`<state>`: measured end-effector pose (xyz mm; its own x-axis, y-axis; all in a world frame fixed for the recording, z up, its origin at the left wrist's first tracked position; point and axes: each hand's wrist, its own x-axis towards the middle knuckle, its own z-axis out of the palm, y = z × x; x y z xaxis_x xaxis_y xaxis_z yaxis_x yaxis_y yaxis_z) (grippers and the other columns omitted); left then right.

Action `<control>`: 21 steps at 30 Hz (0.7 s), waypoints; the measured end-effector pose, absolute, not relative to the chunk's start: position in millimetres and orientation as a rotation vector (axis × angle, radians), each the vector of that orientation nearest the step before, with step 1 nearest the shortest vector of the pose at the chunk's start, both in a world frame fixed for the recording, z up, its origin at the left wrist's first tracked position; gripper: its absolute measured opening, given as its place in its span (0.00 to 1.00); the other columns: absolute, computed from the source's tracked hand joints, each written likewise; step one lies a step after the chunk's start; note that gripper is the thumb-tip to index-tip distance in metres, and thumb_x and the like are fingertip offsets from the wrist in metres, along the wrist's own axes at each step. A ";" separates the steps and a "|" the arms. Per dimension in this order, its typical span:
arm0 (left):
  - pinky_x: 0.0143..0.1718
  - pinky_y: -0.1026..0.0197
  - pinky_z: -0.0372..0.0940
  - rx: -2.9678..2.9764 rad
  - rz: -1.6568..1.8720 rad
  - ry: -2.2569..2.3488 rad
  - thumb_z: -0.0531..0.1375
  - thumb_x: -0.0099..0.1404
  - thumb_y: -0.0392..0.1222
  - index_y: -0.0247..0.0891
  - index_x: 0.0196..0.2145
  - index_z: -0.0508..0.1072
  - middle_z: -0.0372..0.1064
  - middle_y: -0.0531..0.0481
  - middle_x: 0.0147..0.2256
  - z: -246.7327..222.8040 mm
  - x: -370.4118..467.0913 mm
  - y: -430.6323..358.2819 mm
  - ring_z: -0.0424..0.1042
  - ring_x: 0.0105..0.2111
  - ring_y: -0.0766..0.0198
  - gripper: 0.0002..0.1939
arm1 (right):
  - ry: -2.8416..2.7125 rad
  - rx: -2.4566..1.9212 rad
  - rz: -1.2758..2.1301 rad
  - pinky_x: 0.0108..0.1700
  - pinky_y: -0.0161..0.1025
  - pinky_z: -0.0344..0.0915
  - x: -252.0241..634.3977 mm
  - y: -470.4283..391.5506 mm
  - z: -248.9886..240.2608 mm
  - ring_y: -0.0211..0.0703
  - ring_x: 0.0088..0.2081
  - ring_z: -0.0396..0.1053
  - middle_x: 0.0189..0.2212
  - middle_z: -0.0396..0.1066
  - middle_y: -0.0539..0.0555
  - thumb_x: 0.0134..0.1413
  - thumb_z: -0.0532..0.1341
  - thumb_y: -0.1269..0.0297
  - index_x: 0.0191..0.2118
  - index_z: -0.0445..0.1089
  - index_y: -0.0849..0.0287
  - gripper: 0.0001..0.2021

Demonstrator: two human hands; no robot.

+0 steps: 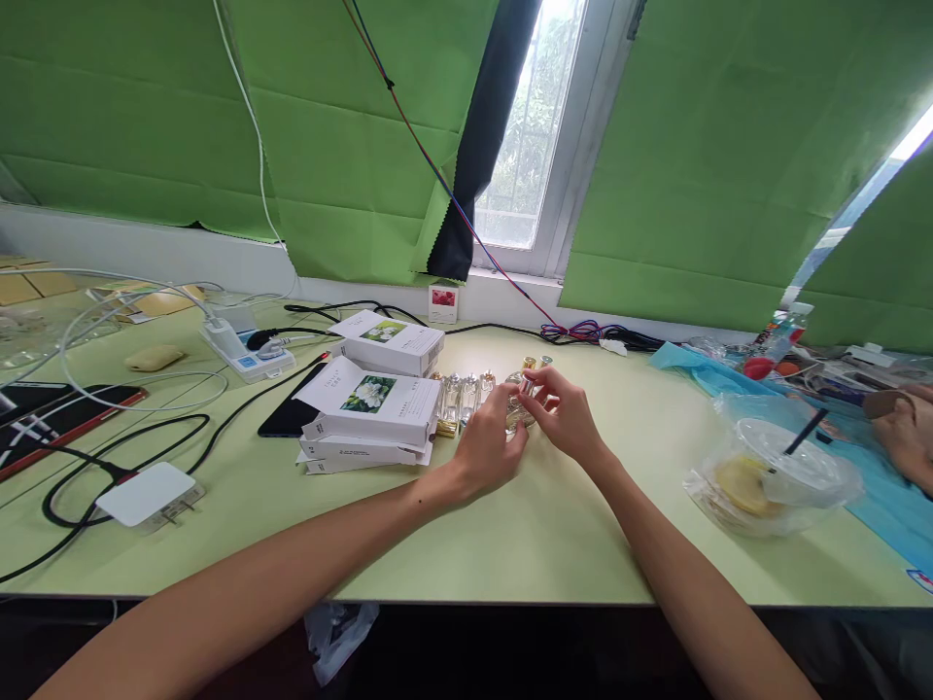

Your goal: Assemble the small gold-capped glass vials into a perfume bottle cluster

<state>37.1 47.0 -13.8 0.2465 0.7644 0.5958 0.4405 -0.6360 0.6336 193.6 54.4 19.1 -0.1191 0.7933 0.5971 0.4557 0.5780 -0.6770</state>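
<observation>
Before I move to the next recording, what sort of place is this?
Probably an indoor workroom: small glass bottles are beside white boxes on a pale green table, and another person's hand shows at the right edge, so the table looks shared.

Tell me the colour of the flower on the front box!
The flower is white against green, in the head view.

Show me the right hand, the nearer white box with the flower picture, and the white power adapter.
Right hand (566, 416): head view, on the back of the hand.
White box (379, 400): head view, on its printed top panel.
Power adapter (150, 492): head view, on its top face.
</observation>
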 end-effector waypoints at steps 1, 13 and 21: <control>0.32 0.61 0.63 2.189 1.345 1.109 0.57 0.61 0.32 0.38 0.54 0.63 0.67 0.52 0.32 -13.7 37.2 47.1 0.68 0.27 0.65 0.22 | -1.759 -1.032 0.402 0.28 0.36 0.67 193.6 54.5 19.0 0.40 0.30 0.71 0.38 0.75 0.56 0.59 0.63 0.54 0.45 0.70 0.57 0.14; 0.31 0.61 0.63 2.199 1.340 1.108 0.56 0.61 0.32 0.38 0.54 0.62 0.67 0.53 0.31 -13.2 37.0 46.7 0.68 0.25 0.65 0.23 | -1.729 -1.027 0.437 0.31 0.38 0.70 193.7 56.1 17.5 0.42 0.31 0.71 0.35 0.75 0.54 0.58 0.64 0.51 0.44 0.68 0.56 0.16; 0.30 0.62 0.61 2.201 1.340 1.119 0.56 0.61 0.32 0.39 0.54 0.61 0.69 0.52 0.33 -13.4 37.5 46.3 0.68 0.26 0.65 0.23 | -1.710 -1.032 0.441 0.31 0.39 0.71 194.1 58.0 16.3 0.43 0.31 0.72 0.34 0.75 0.54 0.57 0.65 0.48 0.43 0.68 0.56 0.18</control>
